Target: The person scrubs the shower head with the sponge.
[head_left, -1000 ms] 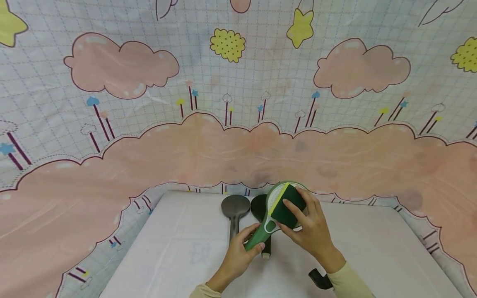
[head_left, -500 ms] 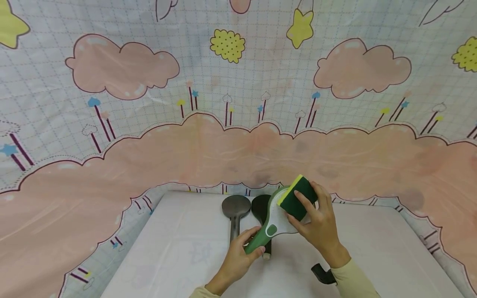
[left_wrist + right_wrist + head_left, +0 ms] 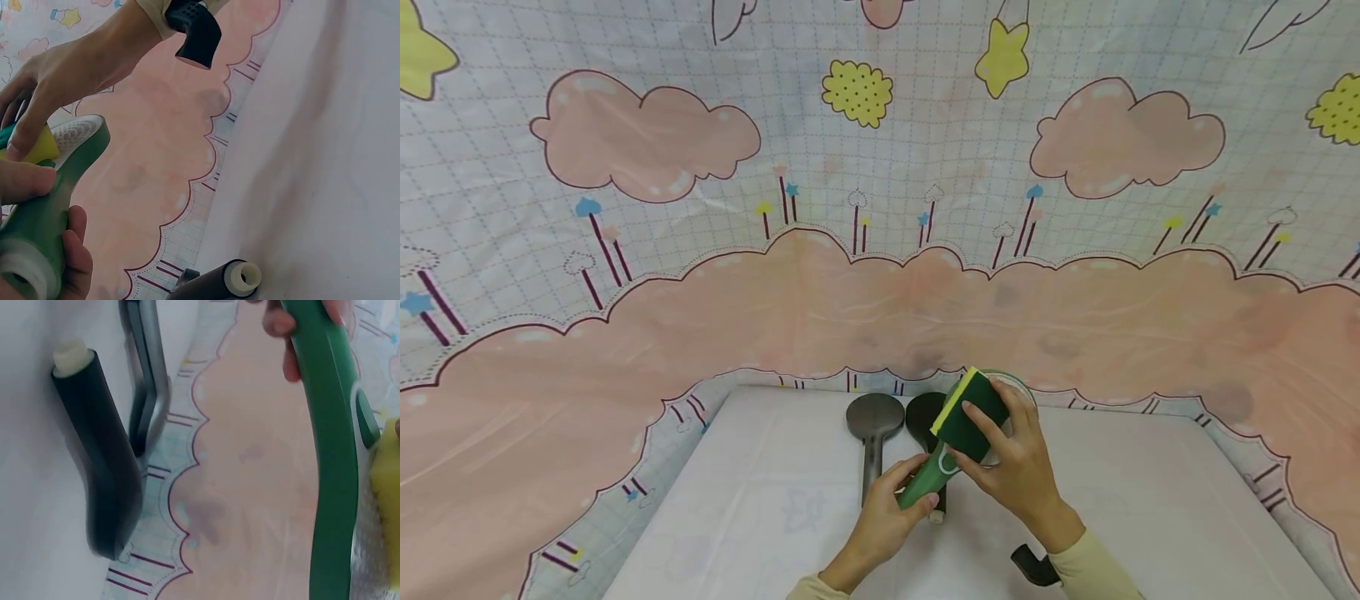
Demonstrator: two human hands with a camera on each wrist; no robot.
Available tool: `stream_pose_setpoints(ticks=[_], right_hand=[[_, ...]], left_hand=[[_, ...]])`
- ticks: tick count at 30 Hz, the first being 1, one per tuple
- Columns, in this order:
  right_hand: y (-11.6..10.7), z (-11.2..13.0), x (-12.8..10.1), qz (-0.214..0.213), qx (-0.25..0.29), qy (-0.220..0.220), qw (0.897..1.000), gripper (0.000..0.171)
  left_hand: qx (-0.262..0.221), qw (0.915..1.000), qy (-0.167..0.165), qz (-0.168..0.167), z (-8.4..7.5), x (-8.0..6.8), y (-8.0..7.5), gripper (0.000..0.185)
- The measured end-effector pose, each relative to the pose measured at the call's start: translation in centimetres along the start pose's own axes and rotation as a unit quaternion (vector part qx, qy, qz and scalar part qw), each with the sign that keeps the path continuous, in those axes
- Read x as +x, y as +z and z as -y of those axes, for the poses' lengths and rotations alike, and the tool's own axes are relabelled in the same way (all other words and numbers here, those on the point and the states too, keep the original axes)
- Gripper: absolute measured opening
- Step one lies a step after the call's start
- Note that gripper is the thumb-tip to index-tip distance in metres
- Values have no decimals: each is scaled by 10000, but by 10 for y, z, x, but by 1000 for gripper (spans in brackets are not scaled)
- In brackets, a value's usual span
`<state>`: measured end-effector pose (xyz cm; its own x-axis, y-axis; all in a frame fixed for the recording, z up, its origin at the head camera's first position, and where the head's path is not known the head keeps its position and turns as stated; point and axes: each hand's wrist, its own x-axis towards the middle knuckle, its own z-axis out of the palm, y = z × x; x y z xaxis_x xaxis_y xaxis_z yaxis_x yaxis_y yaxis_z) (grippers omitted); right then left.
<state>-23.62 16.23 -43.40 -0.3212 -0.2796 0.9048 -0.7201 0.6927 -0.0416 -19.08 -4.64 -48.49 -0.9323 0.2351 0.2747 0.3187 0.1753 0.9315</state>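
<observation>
My left hand (image 3: pixel 883 517) grips the handle of a green shower head (image 3: pixel 925 481), holding it up off the table at a tilt. My right hand (image 3: pixel 1021 462) holds a sponge (image 3: pixel 976 421), dark green with a yellow layer, against the shower head's white face. Most of that face is hidden behind the sponge and fingers in the head view. From the left wrist, the white textured face (image 3: pixel 78 134) shows beside the sponge's yellow side (image 3: pixel 45 147), and the handle's hollow end points toward the camera. In the right wrist view the yellow layer (image 3: pixel 386 500) lies along the face.
A grey shower head (image 3: pixel 875 415) and a black shower head (image 3: pixel 922 414) lie side by side on the white table (image 3: pixel 737 483), behind the hands. A curved black piece (image 3: pixel 1033 567) is by the right cuff. A patterned cloth (image 3: pixel 850 317) hangs behind the table.
My right hand slid the sponge up and right across the shower head's face, then back down and left toward the handle. The left hand keeps its grip on the handle.
</observation>
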Motion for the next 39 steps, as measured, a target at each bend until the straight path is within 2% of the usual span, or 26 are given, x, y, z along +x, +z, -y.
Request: stream_pose_setpoints(ticks=[10,20,31,39], right_hand=[[-2,2,-2,89,-21,-99,9999,56],[-11,-7,-7,87,-92,-89,9999,55],[-25,-23,-10,-49,-133,92,9999,58],[-25,-25,-16,-116,-156,392,9990,61]], left_hand=[[-13,9997,-225,-107,-2,2,-1,54],[-229,9992,-222,-220,-6,0,-3,53],[-392,9977,-335,-442,-12,1,-6,52],[-590,9960,-445,-500,-11,3,-5,54]])
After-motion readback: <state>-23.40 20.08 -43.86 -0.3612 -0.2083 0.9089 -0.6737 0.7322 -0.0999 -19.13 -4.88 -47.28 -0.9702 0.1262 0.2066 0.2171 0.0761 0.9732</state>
